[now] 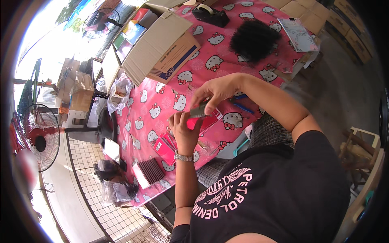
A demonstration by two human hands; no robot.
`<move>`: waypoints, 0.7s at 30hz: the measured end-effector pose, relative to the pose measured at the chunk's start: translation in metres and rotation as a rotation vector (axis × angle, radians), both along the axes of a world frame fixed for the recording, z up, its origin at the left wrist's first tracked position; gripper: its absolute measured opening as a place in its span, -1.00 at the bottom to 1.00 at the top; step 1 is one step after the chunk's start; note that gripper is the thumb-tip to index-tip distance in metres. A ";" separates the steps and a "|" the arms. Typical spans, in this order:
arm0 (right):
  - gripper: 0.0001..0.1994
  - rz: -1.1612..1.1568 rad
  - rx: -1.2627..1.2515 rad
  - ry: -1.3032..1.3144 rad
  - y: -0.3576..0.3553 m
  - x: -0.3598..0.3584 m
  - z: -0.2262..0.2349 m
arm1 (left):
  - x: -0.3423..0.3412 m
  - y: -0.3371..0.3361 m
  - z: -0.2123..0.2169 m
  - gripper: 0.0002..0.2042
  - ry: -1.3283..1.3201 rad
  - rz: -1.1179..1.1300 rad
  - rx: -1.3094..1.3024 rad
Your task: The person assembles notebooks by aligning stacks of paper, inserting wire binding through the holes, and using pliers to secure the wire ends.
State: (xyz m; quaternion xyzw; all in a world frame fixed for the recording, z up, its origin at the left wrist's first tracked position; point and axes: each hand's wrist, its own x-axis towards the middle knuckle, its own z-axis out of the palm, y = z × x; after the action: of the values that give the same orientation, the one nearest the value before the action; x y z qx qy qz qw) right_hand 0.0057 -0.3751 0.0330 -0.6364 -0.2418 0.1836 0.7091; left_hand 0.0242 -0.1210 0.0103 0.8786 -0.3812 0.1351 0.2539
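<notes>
A: How many things do the hands have between them?

B: One. The left hand (183, 128) and the right hand (219, 90) both grasp a dark grey object (198, 111), fingers curled at its two ends. It is at the middle of the view, over the pink table (166, 109), partly in front of a red booklet (202, 124).

A: And the rest, counted?

B: One watch (184, 157), on the left wrist. Two blue pens (243, 107) near the right forearm. One group of pink booklets (164, 150) beside that wrist, and one pile of spiral notebooks (148, 173) at the table's near left edge. Farther off, one open carton (158, 44), one tape dispenser (210, 16), one black bristly bundle (255, 39) and one notepad (297, 35). Two fans (39, 137) stand to the left, one low, one high.

A: What is hard to make out?

B: The grey object's kind, since fingers cover much of it. One pen is partly hidden by the forearm. The pink booklets overlap, so I cannot count them, nor the spiral notebooks. The carton's far flap is cut off at the top edge, and glare washes out the upper left.
</notes>
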 end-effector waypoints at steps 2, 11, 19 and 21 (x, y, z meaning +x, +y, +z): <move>-0.46 -0.096 -0.372 -0.032 -0.013 0.002 0.003 | -0.002 -0.008 0.004 -0.64 -0.020 -0.024 -0.009; -0.44 -0.615 -0.806 -0.312 -0.040 0.016 -0.083 | -0.007 -0.013 0.001 -0.67 -0.003 -0.001 0.018; -0.61 -0.329 -0.564 -0.406 0.026 -0.021 0.016 | -0.009 -0.012 -0.002 -0.68 -0.005 0.137 0.095; -0.74 -0.439 -0.746 -0.472 0.046 -0.029 0.018 | -0.011 -0.012 -0.001 -0.69 -0.002 0.147 0.089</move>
State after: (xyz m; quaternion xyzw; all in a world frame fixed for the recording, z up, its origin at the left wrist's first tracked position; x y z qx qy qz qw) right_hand -0.0238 -0.3293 0.0506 -0.9070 -0.1737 -0.0453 0.3809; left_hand 0.0128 -0.1333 0.0090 0.9144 -0.3218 0.1372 0.2035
